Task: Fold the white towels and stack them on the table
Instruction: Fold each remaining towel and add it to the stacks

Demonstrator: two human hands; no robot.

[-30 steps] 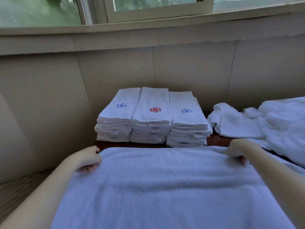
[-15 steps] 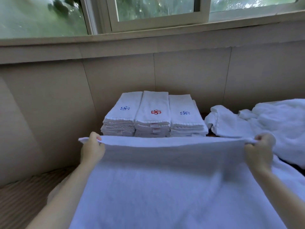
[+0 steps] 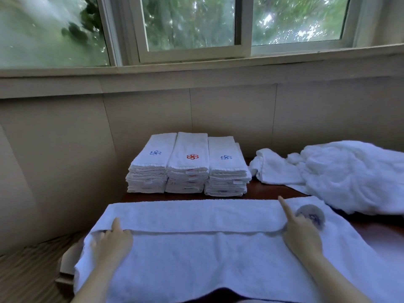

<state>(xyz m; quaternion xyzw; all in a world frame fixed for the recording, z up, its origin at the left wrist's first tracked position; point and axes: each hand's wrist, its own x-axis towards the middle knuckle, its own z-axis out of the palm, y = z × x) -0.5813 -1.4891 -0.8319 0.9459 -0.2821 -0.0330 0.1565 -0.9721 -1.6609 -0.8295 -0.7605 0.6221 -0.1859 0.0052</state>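
At the near left, the left hand [image 3: 113,239] pinches the folded-over hem of the white towel [image 3: 196,259], thumb on top; it lies across the near table [image 3: 273,190]. Beyond stand three folded stacks [image 3: 188,165]. The right hand [image 3: 302,232] lays its forefinger straight on the flap; whether its other fingers grip I cannot tell. Far right wait unfolded towels [image 3: 349,171]. The first fold looks made; next, square the ends and fold again.

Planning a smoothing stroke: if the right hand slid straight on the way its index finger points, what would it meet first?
After the towel under it and a strip of table, the right hand likely meets the right-hand stack; depth is unclear.
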